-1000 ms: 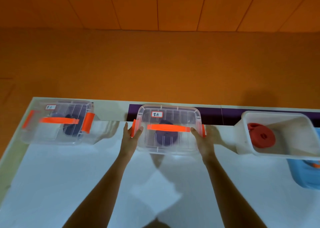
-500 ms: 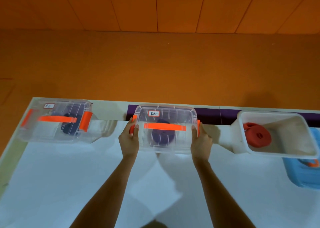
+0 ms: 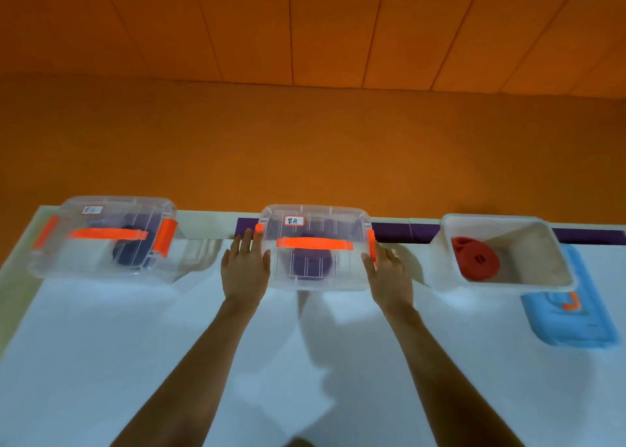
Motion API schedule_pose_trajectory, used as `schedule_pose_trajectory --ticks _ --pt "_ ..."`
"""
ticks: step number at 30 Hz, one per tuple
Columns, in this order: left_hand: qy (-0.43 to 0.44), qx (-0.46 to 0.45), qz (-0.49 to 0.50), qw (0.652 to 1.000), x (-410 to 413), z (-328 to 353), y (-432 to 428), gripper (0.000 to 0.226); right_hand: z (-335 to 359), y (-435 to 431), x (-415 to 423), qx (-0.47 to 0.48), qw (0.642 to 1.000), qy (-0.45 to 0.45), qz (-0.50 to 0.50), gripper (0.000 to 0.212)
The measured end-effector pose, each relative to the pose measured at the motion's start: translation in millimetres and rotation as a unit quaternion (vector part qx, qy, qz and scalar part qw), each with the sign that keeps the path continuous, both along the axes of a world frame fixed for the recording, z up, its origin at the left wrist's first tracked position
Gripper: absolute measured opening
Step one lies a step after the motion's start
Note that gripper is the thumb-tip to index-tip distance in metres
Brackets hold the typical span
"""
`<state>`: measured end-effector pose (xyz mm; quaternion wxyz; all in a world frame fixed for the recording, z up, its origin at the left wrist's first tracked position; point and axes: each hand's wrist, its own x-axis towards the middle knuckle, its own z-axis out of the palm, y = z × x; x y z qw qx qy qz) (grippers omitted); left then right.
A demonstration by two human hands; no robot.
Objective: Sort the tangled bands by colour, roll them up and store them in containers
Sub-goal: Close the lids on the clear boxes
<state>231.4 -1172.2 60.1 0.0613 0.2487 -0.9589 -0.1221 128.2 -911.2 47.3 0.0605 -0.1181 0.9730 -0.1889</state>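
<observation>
A clear lidded container (image 3: 315, 216) with orange latches and a small label stands at the back middle of the white table (image 3: 84, 362). A rolled purple band (image 3: 310, 265) shows through it. My left hand (image 3: 245, 270) lies flat along its left side with the fingers straight and apart. My right hand (image 3: 389, 272) rests against its right side by the orange latch, fingers extended. A second clear lidded container (image 3: 101, 209) at the back left holds a dark rolled band (image 3: 130, 251). An open white bin (image 3: 494, 217) at the right holds rolled red bands (image 3: 477, 260).
A blue lid (image 3: 572, 321) lies on the table just in front of the white bin at the right edge. A purple strip (image 3: 399, 233) runs along the table's far edge. Beyond it is an orange floor and wall.
Both hands gripped the sides of the middle container; now their fingers have straightened out along it. The container sits a little farther back toward the table's far edge.
</observation>
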Motion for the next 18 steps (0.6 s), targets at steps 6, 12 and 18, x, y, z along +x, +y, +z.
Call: schedule_pose_trajectory --ticks 6,12,18 --pt "-0.001 -0.009 -0.110 0.994 35 18 47 0.049 28 48 51 0.075 0.997 0.027 0.014 0.037" --pt "-0.092 -0.015 -0.203 0.975 45 25 110 0.055 45 111 84 0.128 0.991 0.019 -0.018 0.037" --pt "-0.109 -0.032 -0.263 0.958 20 30 183 0.055 40 192 82 0.157 0.985 -0.004 -0.071 0.033"
